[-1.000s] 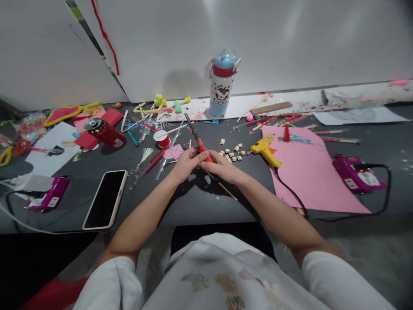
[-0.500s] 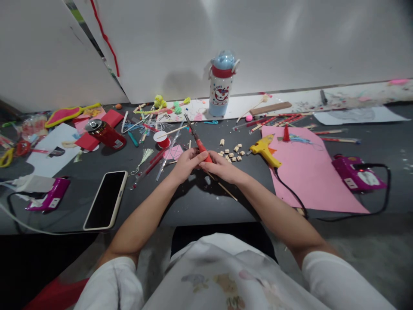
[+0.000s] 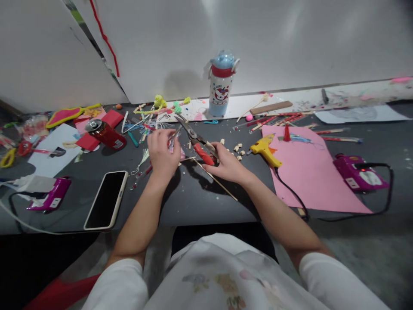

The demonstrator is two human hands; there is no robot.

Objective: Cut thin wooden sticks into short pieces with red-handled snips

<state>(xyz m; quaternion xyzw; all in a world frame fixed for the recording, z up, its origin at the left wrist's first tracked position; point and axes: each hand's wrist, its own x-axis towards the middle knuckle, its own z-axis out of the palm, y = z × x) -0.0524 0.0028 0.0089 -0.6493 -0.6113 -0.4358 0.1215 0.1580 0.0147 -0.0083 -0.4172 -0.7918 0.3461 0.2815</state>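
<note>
Again centring on the bottle (image 3: pixel 221 90), which is standing upright at the back of the table (image 3: pixel 193 211). Right hand (image 3: pixel 227 165) is grasping the red-handled pliers (image 3: pixel 202 154), which are lying aslant on the wearer's side of the bottle, tips pointing away and leftward. Left hand (image 3: pixel 164 150) is curling, palm down, left of the bottle and nearer the wearer, over clear strips and a pink piece; cannot tell whether its fingers are gripping anything. Thin stick (image 3: pixel 223 187) is lying in front of the bottle, close to the wearer. Small wooden pieces (image 3: pixel 236 148) are sitting front-right of it. Yellow glue gun (image 3: pixel 267 148) is resting farther right, partly on pink paper (image 3: pixel 309 176). Red can (image 3: pixel 108 135) and phone (image 3: pixel 106 200) are lying left of the bottle.
</note>
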